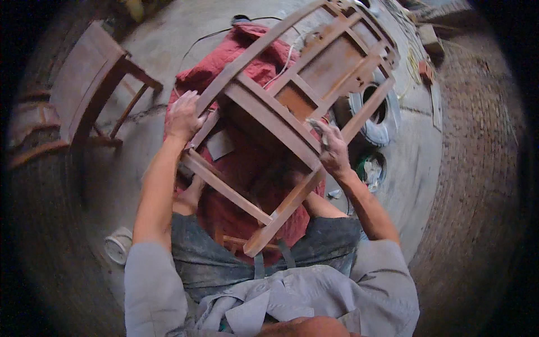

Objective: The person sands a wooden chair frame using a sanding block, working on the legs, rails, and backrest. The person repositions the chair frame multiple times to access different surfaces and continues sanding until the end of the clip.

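In the head view, the chair [272,124], a bare wooden frame, lies tilted over a red cloth [216,62] in front of the person, its back pointing away and its legs toward the lap. The left hand [187,118] is closed around the frame's left side, near the seat corner. The right hand [333,147] touches the opposite corner with bent fingers (whether it truly grips, I cannot tell). A pale sheet [220,144] shows through the frame, just right of the left hand. Another chair [90,81] stands off to the left; a whitish tyre [387,135] lies beyond the right hand.
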`<state>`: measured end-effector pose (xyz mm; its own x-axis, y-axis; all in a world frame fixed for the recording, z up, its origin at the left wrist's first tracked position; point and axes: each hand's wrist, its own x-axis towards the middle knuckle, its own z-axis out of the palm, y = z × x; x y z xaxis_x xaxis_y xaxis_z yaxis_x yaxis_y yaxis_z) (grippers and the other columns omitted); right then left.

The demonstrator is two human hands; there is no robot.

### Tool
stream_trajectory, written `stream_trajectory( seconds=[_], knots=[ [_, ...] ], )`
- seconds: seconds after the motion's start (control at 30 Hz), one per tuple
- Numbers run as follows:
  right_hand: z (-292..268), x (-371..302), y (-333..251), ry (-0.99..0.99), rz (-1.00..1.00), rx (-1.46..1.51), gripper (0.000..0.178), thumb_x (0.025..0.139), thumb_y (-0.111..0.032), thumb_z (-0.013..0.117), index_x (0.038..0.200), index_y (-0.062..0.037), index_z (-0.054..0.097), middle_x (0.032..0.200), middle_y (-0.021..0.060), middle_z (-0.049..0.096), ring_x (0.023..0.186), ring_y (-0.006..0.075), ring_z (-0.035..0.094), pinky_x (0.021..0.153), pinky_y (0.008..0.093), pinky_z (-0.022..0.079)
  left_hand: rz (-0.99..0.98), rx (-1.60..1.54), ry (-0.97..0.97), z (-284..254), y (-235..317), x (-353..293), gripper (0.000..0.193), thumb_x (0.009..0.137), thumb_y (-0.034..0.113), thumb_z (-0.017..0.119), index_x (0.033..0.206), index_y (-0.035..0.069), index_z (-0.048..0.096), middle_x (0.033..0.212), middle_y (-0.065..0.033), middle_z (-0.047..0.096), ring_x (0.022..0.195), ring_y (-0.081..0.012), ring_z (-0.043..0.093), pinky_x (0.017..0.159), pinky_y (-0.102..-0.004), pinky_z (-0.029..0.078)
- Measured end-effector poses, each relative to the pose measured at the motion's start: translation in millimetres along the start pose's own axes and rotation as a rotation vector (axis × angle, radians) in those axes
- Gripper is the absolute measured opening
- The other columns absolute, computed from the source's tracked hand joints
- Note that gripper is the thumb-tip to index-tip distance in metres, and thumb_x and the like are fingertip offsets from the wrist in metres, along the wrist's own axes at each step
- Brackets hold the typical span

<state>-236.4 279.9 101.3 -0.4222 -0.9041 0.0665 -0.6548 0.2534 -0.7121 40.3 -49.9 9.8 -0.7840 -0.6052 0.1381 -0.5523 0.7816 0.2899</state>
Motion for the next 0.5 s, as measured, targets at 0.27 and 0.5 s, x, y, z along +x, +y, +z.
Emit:
stream_trajectory(
  seconds=[0.27, 0.5],
  knots=[
    [10.4, 55.1, 69.9, -0.08, -0.291, -0.521, 0.067, 0.082, -0.005, 0.056, 0.146, -0.0188, 0.044, 0.14, 0.02, 0.053, 0.146, 0.0384, 0.029, 0.121, 0.0531, 0.021, 0.026, -0.018, 0.012, 1.8, 2.9, -0.6, 0.055, 0.081, 0.032, 0.075, 0.127, 0.007, 0.059, 0.137, -0.0122, 0.057, 0.13, -0.0299, 0.052, 0.108, -0.0446, 0.041],
    [39.4, 107.4, 76.4, -0.067, -0.341, -0.493, 0.06, 0.087, -0.018, 0.059, 0.145, -0.0148, 0.045, 0.138, 0.0211, 0.054, 0.145, 0.0399, 0.031, 0.122, 0.053, 0.017, 0.057, -0.004, 0.05, -4.9, 7.5, 1.2, 0.053, 0.08, 0.026, 0.076, 0.126, 0.005, 0.059, 0.131, -0.0145, 0.06, 0.124, -0.0302, 0.057, 0.103, -0.0412, 0.046]
  ],
)
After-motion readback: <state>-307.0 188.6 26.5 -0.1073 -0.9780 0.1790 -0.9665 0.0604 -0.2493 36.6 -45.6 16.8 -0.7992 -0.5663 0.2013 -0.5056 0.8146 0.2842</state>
